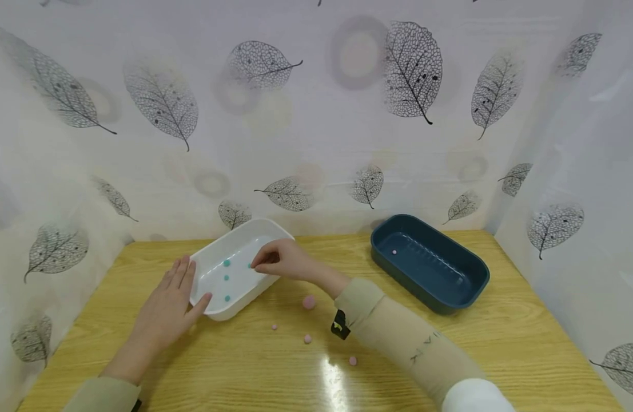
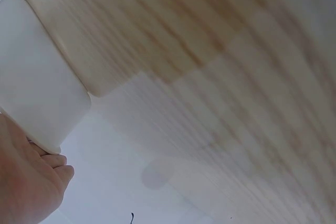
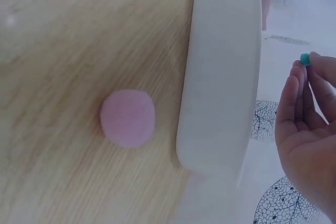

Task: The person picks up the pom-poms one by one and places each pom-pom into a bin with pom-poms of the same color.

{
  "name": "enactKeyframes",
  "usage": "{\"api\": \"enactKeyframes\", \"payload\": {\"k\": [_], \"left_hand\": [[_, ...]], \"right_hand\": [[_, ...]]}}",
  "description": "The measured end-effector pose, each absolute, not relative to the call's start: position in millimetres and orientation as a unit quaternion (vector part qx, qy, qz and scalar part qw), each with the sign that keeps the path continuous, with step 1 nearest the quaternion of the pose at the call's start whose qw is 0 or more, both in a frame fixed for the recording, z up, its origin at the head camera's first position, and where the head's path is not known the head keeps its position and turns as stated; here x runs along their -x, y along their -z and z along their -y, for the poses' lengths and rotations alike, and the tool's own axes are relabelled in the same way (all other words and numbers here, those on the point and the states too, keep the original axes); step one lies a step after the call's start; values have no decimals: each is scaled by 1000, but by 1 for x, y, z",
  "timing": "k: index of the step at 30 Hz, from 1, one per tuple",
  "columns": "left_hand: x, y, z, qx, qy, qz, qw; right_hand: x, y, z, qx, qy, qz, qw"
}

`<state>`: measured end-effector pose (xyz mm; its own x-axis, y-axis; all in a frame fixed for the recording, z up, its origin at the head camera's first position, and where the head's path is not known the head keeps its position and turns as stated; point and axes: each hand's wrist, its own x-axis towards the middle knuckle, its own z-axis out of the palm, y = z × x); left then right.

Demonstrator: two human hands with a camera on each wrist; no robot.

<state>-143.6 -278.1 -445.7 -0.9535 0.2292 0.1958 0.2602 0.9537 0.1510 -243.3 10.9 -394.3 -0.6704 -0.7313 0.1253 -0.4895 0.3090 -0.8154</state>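
Note:
Between the thumb and fingertips of my right hand [image 1: 285, 259] is a small teal pom-pom [image 3: 305, 59], held over the white plastic tray [image 1: 223, 311]. Three more teal pom-poms, one of them the middle teal pom-pom [image 1: 226, 278], lie on the tray's floor. My left hand [image 1: 164, 309] rests against the tray's left end, fingers extended along the rim and thumb at the near corner. The left wrist view catches part of the left hand [image 2: 31, 177] beside the tray's outer wall.
A dark blue tray [image 1: 429, 229] stands at the back right, with one small pink pom-pom [image 1: 394, 252] inside. On the wooden table [image 1: 234, 366], several pink pom-poms lie in front, the largest pink pom-pom [image 1: 309, 302] near my right forearm. A leaf-printed curtain [image 1: 316, 131] hangs behind.

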Motion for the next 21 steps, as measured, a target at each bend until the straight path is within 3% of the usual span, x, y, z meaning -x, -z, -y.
{"api": "enactKeyframes", "payload": {"k": [21], "left_hand": [[144, 445, 278, 122, 85, 986, 80]], "right_hand": [[276, 402, 5, 280, 479, -824, 116]]}}
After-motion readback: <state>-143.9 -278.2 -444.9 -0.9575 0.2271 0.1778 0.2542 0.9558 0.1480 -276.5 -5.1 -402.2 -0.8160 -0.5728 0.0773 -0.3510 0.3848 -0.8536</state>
